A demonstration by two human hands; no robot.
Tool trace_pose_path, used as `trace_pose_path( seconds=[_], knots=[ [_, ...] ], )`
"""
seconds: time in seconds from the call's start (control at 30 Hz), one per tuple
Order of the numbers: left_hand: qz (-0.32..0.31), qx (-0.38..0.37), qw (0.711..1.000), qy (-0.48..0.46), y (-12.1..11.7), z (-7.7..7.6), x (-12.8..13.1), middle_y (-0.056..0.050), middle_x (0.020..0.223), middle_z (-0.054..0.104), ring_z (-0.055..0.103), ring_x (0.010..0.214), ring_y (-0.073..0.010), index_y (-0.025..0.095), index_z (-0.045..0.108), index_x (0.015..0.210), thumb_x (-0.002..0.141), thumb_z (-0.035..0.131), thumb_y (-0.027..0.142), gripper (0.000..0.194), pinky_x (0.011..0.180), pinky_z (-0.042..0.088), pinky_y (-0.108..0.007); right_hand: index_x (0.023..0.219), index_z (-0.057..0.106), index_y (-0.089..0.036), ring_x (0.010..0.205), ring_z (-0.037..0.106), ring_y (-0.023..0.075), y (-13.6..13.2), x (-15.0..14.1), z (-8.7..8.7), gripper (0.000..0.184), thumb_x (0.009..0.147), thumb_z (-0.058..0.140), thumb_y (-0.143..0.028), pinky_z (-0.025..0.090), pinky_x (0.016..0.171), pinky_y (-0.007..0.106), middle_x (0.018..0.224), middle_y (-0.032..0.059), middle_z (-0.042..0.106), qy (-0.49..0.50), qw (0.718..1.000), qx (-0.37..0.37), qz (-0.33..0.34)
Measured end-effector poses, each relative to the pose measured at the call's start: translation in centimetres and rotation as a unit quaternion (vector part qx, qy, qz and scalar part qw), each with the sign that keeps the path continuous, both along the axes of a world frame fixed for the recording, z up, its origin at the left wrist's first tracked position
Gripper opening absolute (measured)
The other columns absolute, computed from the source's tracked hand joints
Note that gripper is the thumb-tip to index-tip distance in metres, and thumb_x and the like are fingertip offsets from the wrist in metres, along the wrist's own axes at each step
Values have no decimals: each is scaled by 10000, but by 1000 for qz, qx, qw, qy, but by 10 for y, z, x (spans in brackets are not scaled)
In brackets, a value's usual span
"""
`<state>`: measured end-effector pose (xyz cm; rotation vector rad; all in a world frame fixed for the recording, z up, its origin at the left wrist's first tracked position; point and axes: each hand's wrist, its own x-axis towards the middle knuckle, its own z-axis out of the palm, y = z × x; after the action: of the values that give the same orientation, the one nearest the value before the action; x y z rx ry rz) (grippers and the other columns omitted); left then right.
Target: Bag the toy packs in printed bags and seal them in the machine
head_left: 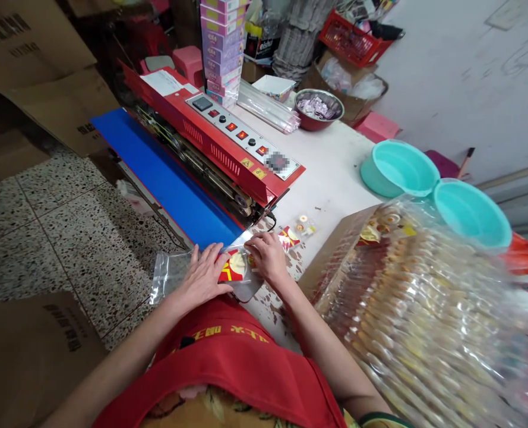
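A transparent plastic bag (168, 270) lies across the table's near edge, its left end sticking out past it. Inside shows a red and yellow packet (231, 267) with something round and cream-coloured on it. My left hand (205, 274) rests flat on the bag, fingers stretched out, left of the packet. At the bag's right end my right hand (266, 255) is closed, thumb and fingers pinching the plastic; the exact grip is partly hidden. Just beyond it lie another red and yellow packet (289, 238) and a few small round pieces (303, 220).
A red sealing machine (228, 154) with a blue belt (166, 172) stands ahead. At right, a cardboard box (335, 249) holds many filled plastic bags (433, 315). Two turquoise basins (400, 169), a metal bowl (319, 110) and stacked purple boxes (223, 50) stand farther back.
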<state>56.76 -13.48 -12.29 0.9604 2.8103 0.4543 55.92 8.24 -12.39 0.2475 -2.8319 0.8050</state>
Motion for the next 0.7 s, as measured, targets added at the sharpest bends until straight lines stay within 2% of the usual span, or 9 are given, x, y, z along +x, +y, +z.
trace_pose_path(
  seconds=[0.2,0.33,0.43,0.6,0.7],
  knots=[
    [1,-1,1000,-5,-1,-2,-1,-162,1485,379,336,1365,-364,223,470,1325,731,700,522,704,1132,104,-649,961,731,-243,872,491,245,6,5,-3,201,930,558,-341,374,765,376,925,73,673,-20,999,29,23],
    [-3,-10,1000,-2,-2,-5,0,-166,1492,370,324,1370,-366,212,476,1317,725,699,541,713,1124,119,-655,1006,718,-249,874,490,234,4,8,-2,197,947,535,-293,336,764,371,944,64,682,-13,998,57,29],
    [2,-10,1000,7,-3,-5,2,-173,1484,380,330,1365,-364,200,475,1319,726,695,549,722,1124,139,-646,1006,707,-239,854,473,226,-1,9,-4,199,956,517,-267,310,746,359,909,62,676,5,995,93,20],
    [8,-9,1000,13,-3,-2,3,-174,1478,390,343,1358,-362,196,480,1320,738,681,551,711,1123,156,-642,918,698,-226,852,444,227,-7,11,-7,228,957,516,-359,269,745,358,869,56,649,52,984,169,-30],
    [6,-8,1000,15,-3,-1,3,-173,1475,394,344,1358,-362,198,489,1316,740,680,552,703,1125,157,-639,927,689,-231,864,435,229,-8,13,-5,192,955,518,-313,263,774,375,901,54,646,73,973,218,-9]
  ],
)
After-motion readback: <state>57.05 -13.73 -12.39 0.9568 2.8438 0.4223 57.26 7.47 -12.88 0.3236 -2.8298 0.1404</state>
